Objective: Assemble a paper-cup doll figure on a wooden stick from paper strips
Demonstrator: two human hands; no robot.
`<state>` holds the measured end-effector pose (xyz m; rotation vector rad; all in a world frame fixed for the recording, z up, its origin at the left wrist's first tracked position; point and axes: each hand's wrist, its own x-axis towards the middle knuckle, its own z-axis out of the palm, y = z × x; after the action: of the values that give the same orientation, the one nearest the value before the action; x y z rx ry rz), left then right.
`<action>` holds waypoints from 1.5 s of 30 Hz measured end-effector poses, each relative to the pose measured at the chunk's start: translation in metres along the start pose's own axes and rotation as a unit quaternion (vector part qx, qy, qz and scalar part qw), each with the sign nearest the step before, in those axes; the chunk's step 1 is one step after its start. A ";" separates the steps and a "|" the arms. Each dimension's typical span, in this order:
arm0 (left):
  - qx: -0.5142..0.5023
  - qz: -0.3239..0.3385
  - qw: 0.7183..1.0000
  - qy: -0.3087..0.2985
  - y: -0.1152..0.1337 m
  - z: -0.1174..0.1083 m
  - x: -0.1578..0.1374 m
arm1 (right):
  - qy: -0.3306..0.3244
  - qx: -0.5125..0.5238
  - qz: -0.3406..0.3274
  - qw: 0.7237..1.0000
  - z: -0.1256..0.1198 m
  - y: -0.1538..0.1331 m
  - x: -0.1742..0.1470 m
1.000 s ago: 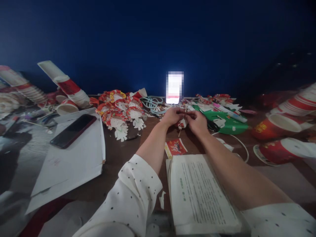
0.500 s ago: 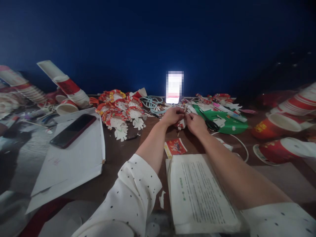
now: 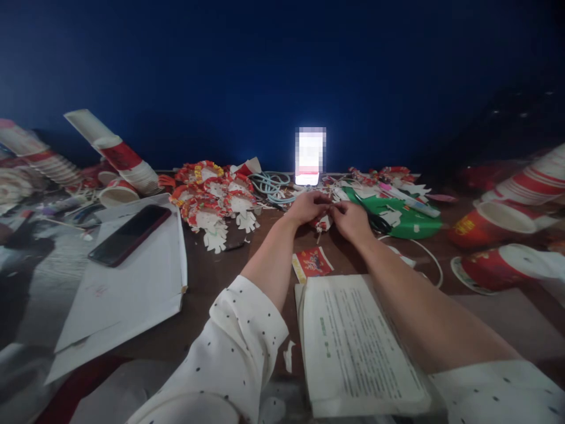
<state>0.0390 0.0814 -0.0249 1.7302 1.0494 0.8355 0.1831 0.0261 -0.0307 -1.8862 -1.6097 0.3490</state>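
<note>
Close to the middle of the far edge of the desk (image 3: 216,272), just in front of the lit-up screen (image 3: 308,154), see the left hand (image 3: 310,208) and right hand (image 3: 352,221) bent in close, tips almost meeting. Looks like pinching on both sides, but too small to tell on what. Just below the hands, find the small red-and-white paper piece (image 3: 323,224), partly hidden; can't tell whether held or lying on the desk. Seems to be at the fiddly step, working bit by bit on that paper piece. For the next move, probably needs steady, gentle pinches, so as not to bend or rip thin paper. Nearer the near edge, see the printed book (image 3: 348,341), with the red picture card (image 3: 314,261) just past its top.
</note>
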 end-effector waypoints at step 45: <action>0.049 0.027 0.998 -0.011 -0.013 -0.003 0.004 | -0.021 0.054 -0.009 0.998 -0.005 0.000 0.001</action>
<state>0.0350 0.0891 -0.0354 1.8524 1.0487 0.8089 0.1860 0.0256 -0.0269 -1.7928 -1.6021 0.4623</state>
